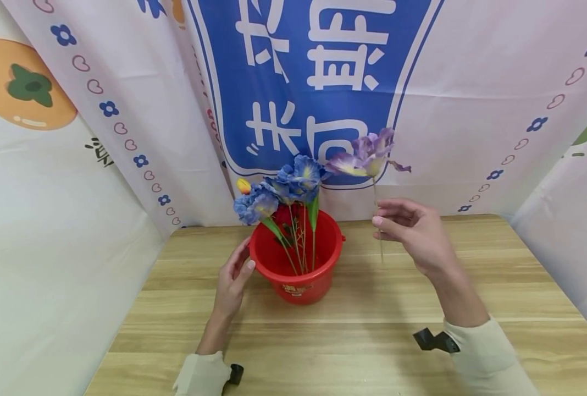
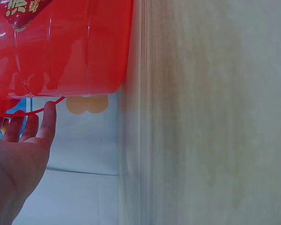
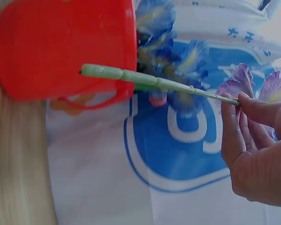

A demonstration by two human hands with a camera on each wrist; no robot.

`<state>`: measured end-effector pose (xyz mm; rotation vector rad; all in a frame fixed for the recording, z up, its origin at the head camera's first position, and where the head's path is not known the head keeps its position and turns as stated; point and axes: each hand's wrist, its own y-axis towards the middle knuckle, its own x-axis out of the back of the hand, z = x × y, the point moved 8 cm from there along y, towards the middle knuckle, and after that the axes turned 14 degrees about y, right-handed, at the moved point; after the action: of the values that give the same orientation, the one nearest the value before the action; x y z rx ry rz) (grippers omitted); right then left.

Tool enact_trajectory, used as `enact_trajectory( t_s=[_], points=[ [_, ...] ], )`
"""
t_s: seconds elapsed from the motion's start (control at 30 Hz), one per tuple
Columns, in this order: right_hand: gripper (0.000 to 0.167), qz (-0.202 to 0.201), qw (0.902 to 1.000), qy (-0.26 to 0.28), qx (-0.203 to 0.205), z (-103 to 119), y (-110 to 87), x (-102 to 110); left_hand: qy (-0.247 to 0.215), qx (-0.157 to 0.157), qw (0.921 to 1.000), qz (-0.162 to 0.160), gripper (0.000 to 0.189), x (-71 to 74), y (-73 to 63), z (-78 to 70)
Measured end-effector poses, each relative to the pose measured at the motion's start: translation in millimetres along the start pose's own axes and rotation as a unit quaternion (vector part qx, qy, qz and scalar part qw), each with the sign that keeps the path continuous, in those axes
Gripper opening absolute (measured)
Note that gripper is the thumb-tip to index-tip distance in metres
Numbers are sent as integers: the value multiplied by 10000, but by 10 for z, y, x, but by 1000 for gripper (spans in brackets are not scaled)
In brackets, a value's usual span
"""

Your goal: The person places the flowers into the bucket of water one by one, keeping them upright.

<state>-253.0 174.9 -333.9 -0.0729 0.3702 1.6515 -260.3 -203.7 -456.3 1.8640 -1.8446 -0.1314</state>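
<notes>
A red bucket (image 1: 303, 289) stands on the table with blue artificial irises (image 1: 298, 179), a yellow tulip bud (image 1: 243, 186) and a dark red flower (image 1: 288, 213) in it. My left hand (image 1: 234, 280) rests against the bucket's left side near the rim. In the left wrist view its fairly straight fingers (image 2: 48, 124) touch the bucket's thin red handle (image 2: 30, 112). Right of the bucket, my right hand (image 1: 412, 231) pinches the stem of a purple artificial iris (image 1: 370, 154) between thumb and fingers. The bloom is up and the green stem end (image 3: 103, 71) hangs below the hand, beside the bucket.
A wooden table (image 1: 184, 308) carries the bucket. Behind it hangs a white cloth (image 1: 452, 132) with a blue printed panel (image 1: 293, 93); printed white cloth also covers both sides. A small black device (image 1: 436, 341) sits at the right sleeve.
</notes>
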Motion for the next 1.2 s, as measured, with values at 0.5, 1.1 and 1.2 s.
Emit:
enact_trajectory(
  t_s=[0.5,1.1,1.2],
  points=[
    [38,524,9982,-207,226,36,161,-710,-33,61,10000,0,54,1,-2,10],
    [35,985,9946,248,208,-142,295,-1221,52,6,10000,13,54,-3,-4,6],
    [34,994,9945,318,129,-197,341,-1277,21,8,10000,22,54,-3,0,5]
  ],
)
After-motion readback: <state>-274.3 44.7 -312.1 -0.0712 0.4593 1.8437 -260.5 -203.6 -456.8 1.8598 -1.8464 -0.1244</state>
